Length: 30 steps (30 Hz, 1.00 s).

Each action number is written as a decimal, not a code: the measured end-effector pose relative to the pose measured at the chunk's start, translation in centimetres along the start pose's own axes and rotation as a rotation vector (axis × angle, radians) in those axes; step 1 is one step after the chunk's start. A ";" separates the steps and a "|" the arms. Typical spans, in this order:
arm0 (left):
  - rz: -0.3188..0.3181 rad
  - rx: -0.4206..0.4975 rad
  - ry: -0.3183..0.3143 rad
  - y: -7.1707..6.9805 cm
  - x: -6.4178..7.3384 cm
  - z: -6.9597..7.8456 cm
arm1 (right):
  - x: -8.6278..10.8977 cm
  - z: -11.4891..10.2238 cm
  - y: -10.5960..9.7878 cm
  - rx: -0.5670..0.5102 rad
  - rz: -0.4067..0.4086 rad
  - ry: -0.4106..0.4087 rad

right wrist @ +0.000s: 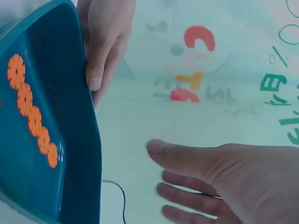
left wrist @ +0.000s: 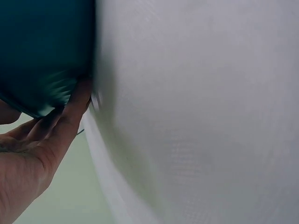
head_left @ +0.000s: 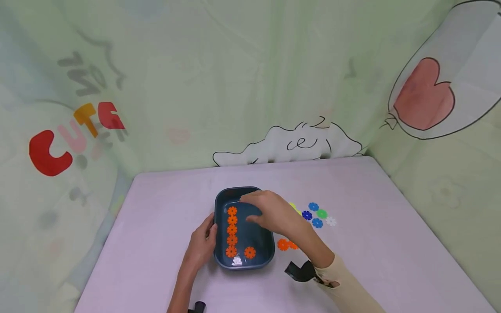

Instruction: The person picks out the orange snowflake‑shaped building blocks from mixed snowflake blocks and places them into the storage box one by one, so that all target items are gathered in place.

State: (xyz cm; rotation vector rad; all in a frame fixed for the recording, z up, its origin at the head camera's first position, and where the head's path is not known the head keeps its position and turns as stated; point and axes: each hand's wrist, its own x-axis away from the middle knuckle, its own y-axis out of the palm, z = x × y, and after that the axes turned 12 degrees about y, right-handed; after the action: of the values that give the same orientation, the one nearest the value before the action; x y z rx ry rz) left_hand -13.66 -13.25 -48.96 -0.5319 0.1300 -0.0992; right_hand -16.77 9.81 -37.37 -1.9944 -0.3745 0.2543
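Note:
A dark blue rectangular tray (head_left: 254,264) stands on the table, with several orange snowflake building discs (head_left: 232,229) joined in a straight row along its left side. One loose orange disc (head_left: 250,252) lies in the tray's lower right part. My left hand (head_left: 201,247) holds the tray by its left wall; in the left wrist view its fingers (left wrist: 74,107) reach along the outside of the tray. Over the tray's upper right part is my right hand (head_left: 270,211), thumb apart from the other fingers and nothing between them, as the right wrist view also shows.
Right of the tray lie more orange discs (head_left: 283,244), partly behind my right forearm. Farther back is a loose group with blue discs (head_left: 313,206), a green disc (head_left: 322,213), a white disc (head_left: 331,221) and yellow ones. Printed cloth walls (head_left: 235,87) enclose the table (head_left: 164,208).

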 end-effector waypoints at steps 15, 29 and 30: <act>0.018 -0.027 -0.038 -0.3 -0.1 0.4 | 3.1 4.5 -1.1 -0.072 0.255 0.039; 0.004 -0.021 -0.046 0.1 -0.1 0.2 | 6.7 9.3 -0.1 -0.038 0.262 0.192; 0.002 -0.020 -0.046 0.1 0.0 0.2 | 7.0 9.5 0.0 -0.037 0.254 0.214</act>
State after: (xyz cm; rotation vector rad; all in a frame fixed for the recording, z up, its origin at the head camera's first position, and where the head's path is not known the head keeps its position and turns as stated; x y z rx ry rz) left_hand -13.68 -13.09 -48.87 -0.5532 0.0864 -0.0836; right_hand -13.50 20.32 -41.64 -2.0811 0.0110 0.1908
